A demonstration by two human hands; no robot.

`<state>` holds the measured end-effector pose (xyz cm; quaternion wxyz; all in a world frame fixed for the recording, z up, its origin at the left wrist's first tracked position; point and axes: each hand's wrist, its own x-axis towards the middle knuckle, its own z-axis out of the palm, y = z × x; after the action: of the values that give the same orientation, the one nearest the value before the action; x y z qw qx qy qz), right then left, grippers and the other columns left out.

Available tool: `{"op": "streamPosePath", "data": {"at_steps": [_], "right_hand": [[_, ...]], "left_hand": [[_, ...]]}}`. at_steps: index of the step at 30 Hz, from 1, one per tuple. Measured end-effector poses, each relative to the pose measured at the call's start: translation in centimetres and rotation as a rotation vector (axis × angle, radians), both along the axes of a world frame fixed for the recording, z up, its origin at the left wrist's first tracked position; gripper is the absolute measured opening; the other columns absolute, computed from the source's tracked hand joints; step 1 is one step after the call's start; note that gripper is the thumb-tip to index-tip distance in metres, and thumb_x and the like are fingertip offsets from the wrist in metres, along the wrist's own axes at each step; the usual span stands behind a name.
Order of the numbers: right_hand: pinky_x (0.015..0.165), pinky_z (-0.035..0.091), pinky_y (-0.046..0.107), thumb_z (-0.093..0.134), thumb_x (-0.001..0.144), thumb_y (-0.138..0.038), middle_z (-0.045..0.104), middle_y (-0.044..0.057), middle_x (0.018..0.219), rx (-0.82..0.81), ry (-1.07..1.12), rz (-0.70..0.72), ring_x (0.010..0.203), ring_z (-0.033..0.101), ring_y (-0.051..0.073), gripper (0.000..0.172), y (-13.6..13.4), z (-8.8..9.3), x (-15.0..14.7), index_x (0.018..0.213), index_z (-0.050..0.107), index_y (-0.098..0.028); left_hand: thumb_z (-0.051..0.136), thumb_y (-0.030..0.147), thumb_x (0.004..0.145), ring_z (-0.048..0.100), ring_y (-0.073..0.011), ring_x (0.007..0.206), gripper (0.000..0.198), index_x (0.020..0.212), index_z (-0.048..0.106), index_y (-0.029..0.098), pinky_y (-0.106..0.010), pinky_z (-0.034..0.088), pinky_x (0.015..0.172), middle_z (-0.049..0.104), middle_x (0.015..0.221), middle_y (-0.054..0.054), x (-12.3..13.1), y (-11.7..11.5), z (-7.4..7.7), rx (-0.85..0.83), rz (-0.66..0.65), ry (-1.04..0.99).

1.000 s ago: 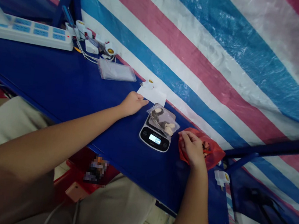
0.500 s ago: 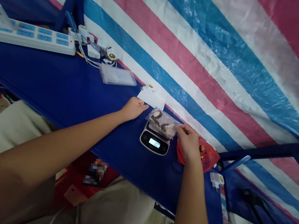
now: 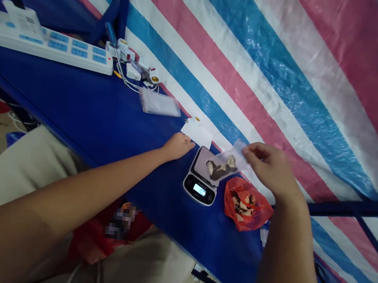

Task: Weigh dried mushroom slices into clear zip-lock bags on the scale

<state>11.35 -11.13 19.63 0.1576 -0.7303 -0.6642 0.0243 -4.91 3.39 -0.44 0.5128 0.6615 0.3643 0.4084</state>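
Observation:
A clear plastic bag [image 3: 222, 166] with dark and pale pieces inside hangs tilted from my right hand [image 3: 268, 164], which pinches its upper end. The bag's lower part is over the plate of a small digital scale [image 3: 200, 187] with a lit display. My left hand [image 3: 178, 146] is closed on the table, left of the scale and by a white paper [image 3: 197, 132]; whether it holds anything is hidden. Right of the scale sits an open red plastic bag [image 3: 248, 206] with pale and dark pieces in it.
On the blue table [image 3: 73, 111] lie a stack of clear bags [image 3: 161, 103], a long white power strip [image 3: 61, 51], a screwdriver [image 3: 110, 34] and small white plugs with cables. A striped sheet [image 3: 238, 64] stands behind the table's back edge.
My right hand has moved up and right, lifting the clear bag's end so that it tilts over the scale. More of the red bag shows. The camera view has shifted.

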Motion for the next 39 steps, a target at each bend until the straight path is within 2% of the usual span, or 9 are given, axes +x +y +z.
{"op": "streamPosePath", "data": {"at_steps": [9,13,17,22,26,30,33,35,39], "right_hand": [[0.058,0.036,0.027,0.062,0.087,-0.042,0.066,0.0,0.069,0.004,-0.005,-0.015,0.061,0.054,0.014,0.026,-0.1,0.7,0.3,0.079,0.073,-0.019],[0.056,0.037,0.027,0.061,0.088,-0.043,0.064,0.0,0.066,-0.076,-0.044,0.015,0.059,0.053,0.014,0.029,-0.4,0.5,0.6,0.078,0.074,-0.019],[0.052,0.034,0.027,0.063,0.086,-0.043,0.061,0.0,0.061,0.002,-0.042,-0.068,0.055,0.051,0.014,0.027,-0.9,0.3,0.7,0.077,0.074,-0.019],[0.052,0.035,0.027,0.067,0.082,-0.041,0.063,0.0,0.062,-0.044,0.102,-0.125,0.055,0.051,0.013,0.025,-0.5,-0.2,1.2,0.073,0.073,-0.018],[0.054,0.04,0.03,0.074,0.077,-0.048,0.065,0.003,0.062,0.066,0.448,-0.307,0.055,0.054,0.015,0.029,-1.3,-3.2,3.1,0.074,0.072,-0.019],[0.048,0.043,0.031,0.073,0.071,-0.055,0.065,0.005,0.06,0.086,0.589,-0.451,0.05,0.054,0.018,0.036,-5.0,-9.6,4.9,0.072,0.071,-0.019],[0.044,0.041,0.029,0.076,0.063,-0.056,0.064,0.003,0.06,0.199,0.72,-0.602,0.048,0.053,0.016,0.04,-7.9,-13.5,5.2,0.077,0.071,-0.019],[0.044,0.041,0.029,0.077,0.061,-0.057,0.063,0.002,0.059,0.24,0.759,-0.633,0.048,0.054,0.017,0.042,-8.8,-14.7,5.0,0.078,0.07,-0.02],[0.045,0.036,0.029,0.073,0.069,-0.06,0.059,0.0,0.058,0.273,0.734,-0.599,0.047,0.049,0.016,0.04,-7.5,-14.8,5.6,0.076,0.065,-0.021]], "left_hand": [[0.065,0.031,0.077,0.025,-0.0094,0.048,0.05,0.046,0.027,0.021,-0.03,0.019,0.053,0.025,0.045,0.006,-0.1,0.1,0.1,0.019,-0.004,0.015],[0.065,0.032,0.077,0.024,-0.0094,0.048,0.05,0.047,0.026,0.022,-0.03,0.019,0.053,0.024,0.046,0.006,0.0,0.0,0.0,0.019,-0.005,0.002],[0.065,0.032,0.077,0.023,-0.0094,0.049,0.05,0.047,0.026,0.022,-0.03,0.019,0.053,0.025,0.046,0.006,0.0,0.0,0.0,0.021,-0.003,-0.01],[0.064,0.031,0.078,0.024,-0.0096,0.048,0.05,0.048,0.025,0.022,-0.03,0.019,0.053,0.023,0.046,0.006,0.0,0.0,0.1,0.024,-0.004,0.033],[0.062,0.032,0.08,0.024,-0.0097,0.048,0.05,0.048,0.024,0.022,-0.031,0.018,0.054,0.024,0.046,0.006,0.0,0.0,0.0,0.058,-0.001,0.035],[0.061,0.032,0.08,0.025,-0.0102,0.048,0.051,0.047,0.023,0.022,-0.031,0.019,0.054,0.023,0.045,0.006,0.1,0.1,-0.1,0.091,0.007,0.052],[0.06,0.033,0.08,0.025,-0.0103,0.049,0.05,0.048,0.023,0.022,-0.031,0.019,0.054,0.024,0.045,0.006,0.1,0.1,-0.2,0.101,-0.003,0.049],[0.06,0.034,0.08,0.025,-0.0104,0.05,0.05,0.049,0.023,0.022,-0.03,0.02,0.055,0.024,0.047,0.006,0.1,0.2,-0.3,0.116,0.003,0.041],[0.061,0.032,0.081,0.026,-0.0109,0.054,0.049,0.052,0.022,0.022,-0.03,0.023,0.058,0.021,0.051,0.006,0.1,0.4,-0.5,0.171,0.055,0.007]]}}
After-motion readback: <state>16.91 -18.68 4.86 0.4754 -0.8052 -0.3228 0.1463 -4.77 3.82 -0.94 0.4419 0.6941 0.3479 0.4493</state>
